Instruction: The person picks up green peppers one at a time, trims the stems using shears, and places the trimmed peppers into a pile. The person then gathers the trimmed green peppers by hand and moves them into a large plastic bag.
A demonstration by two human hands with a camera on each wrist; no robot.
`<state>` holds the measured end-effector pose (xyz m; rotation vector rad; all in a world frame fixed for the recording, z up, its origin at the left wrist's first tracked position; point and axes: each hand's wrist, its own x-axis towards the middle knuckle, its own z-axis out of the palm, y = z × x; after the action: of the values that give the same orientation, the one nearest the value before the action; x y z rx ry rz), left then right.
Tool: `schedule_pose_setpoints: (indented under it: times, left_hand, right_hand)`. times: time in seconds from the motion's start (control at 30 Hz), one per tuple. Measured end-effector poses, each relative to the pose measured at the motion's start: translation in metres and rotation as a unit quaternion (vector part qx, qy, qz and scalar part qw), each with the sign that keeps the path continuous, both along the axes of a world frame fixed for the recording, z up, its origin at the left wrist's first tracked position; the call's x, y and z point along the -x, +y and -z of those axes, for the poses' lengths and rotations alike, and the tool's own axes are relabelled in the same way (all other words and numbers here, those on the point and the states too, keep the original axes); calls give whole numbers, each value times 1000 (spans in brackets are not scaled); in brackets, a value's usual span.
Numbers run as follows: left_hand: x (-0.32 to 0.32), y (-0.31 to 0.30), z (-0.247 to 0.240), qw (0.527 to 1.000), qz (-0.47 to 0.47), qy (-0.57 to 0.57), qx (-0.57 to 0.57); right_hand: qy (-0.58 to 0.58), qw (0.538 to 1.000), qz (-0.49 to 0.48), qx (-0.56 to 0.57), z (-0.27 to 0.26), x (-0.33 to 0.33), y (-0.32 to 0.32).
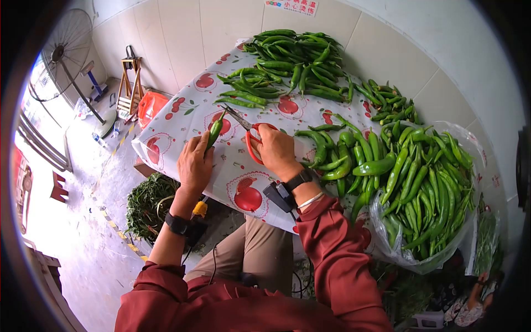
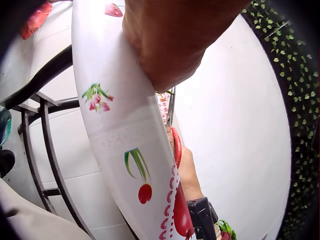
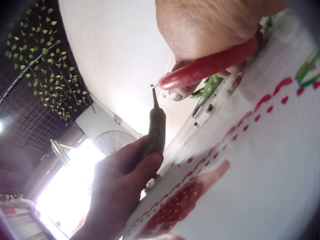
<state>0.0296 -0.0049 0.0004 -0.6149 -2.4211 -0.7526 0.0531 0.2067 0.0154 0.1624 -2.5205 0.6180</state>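
I fix on the slim stem of the held pepper: in my head view it sits just beside the blade tips, and I cannot tell whether metal touches it. The left hand (image 1: 194, 163) pinches a glossy, dark-green, tapering pepper (image 1: 214, 133) between thumb and fingers, above a white tablecloth printed with red fruit (image 1: 182, 130). The pepper's long axis runs from 7 o'clock, within the fingers, to 1 o'clock, where its stem stands free. The right hand (image 1: 275, 148) curls round the red loop handles of a pair of metal-bladed scissors (image 1: 248, 125), whose blades aim at 10 o'clock, so I judge that the two lines cross almost squarely by the stem. From there I place the left hand at 7 o'clock, a little nearer, and the right hand at 4 o'clock. The hands themselves stand apart. My right wrist view shows the stem pointing to 12 o'clock, just beside a red handle. A heap of long green peppers (image 1: 296, 63) lies beyond, toward 1 o'clock.
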Motion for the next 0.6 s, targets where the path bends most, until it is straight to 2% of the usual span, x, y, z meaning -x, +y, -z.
schedule_pose_setpoints:
  times: [0.37,0.43,0.5,0.6]
  left_hand:
    - [-1,0,0,1000,-11,6,-5]
    - [0,1,1,1000,4,12,-2]
    - [0,1,2,1000,-18,0,-18]
    - [4,-4,3,996,9,-34,-80]
  right_hand:
    - [6,1000,5,1,2,0,-4]
    - [37,999,5,17,4,1,-5]
    - [54,998,3,34,8,3,-4]
    - [42,998,31,38,10,3,-6]
